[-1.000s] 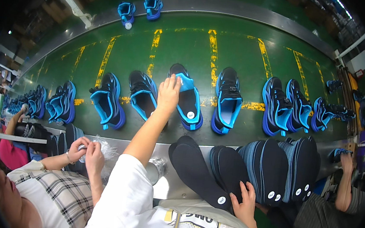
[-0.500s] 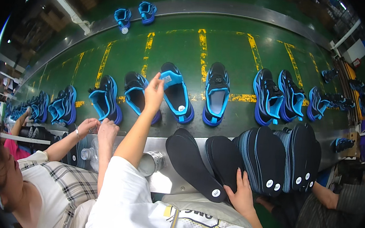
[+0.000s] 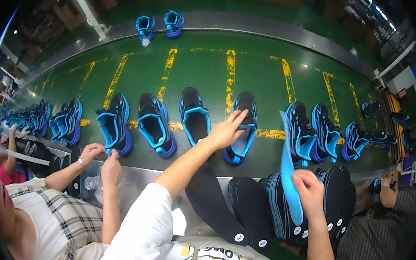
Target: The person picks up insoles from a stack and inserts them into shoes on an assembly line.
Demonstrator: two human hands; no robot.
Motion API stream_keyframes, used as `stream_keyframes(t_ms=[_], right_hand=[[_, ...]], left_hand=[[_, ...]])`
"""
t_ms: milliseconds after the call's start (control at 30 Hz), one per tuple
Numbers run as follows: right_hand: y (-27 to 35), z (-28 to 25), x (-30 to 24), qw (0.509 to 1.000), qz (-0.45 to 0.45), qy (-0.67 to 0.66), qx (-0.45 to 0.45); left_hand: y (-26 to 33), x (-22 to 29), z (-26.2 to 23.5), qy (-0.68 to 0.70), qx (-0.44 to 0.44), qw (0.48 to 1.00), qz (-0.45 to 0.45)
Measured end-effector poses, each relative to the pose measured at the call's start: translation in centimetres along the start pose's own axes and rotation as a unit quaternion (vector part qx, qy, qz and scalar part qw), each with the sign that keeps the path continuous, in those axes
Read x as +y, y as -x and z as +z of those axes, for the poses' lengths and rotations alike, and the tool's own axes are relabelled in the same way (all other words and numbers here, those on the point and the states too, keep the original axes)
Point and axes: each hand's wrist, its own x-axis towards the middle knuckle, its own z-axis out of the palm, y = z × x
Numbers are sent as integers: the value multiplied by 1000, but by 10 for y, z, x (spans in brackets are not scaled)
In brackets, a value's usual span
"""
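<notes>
My left hand point(image 3: 226, 131) reaches over a black and blue sneaker point(image 3: 238, 155), its fingers stretched out and lying against the tongue area. A light grey inner bottom shows inside that shoe. In my right hand point(image 3: 308, 191) is an insole point(image 3: 289, 179), its bright blue side showing, pinched near its lower part and held upright. Just left of my left hand stands another sneaker point(image 3: 195, 121) with a dark inside. Below my hands lie stacks of black insoles point(image 3: 248, 203) with round white stickers at the heel ends, partly hidden by the raised insole.
A row of sneakers point(image 3: 156, 125) runs along the green conveyor belt point(image 3: 201, 70) with yellow markings. Two more stand on the far metal ledge point(image 3: 276, 32). At left, a co-worker's hands point(image 3: 101, 158) touch a shoe; another person's sleeve point(image 3: 382, 229) is at right. A plastic bottle point(image 3: 93, 183) lies nearby.
My left hand has moved right, from the tongue of one sneaker to the neighbouring one. My right hand has lifted an insole off the stacks. The view has tilted, so the scene sits lower.
</notes>
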Motion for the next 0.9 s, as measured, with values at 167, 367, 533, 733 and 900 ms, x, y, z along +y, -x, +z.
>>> stream_keyframes(t_ms=[167, 367, 533, 733, 900], right_hand=[[-64, -9, -10, 926, 306, -173, -137], [-99, 21, 26, 916, 320, -71, -232], [-116, 94, 86, 947, -77, 265, -164], [-93, 103, 72, 879, -197, 431, -56], [-99, 81, 44, 846, 10, 459, -272]], left_hand=[[-38, 5, 20, 13, 37, 994, -105], [-53, -1, 24, 165, 22, 973, -162], [-58, -7, 26, 216, -23, 965, -150], [-37, 7, 24, 275, 58, 954, -104], [-41, 10, 30, 340, 40, 921, -186]])
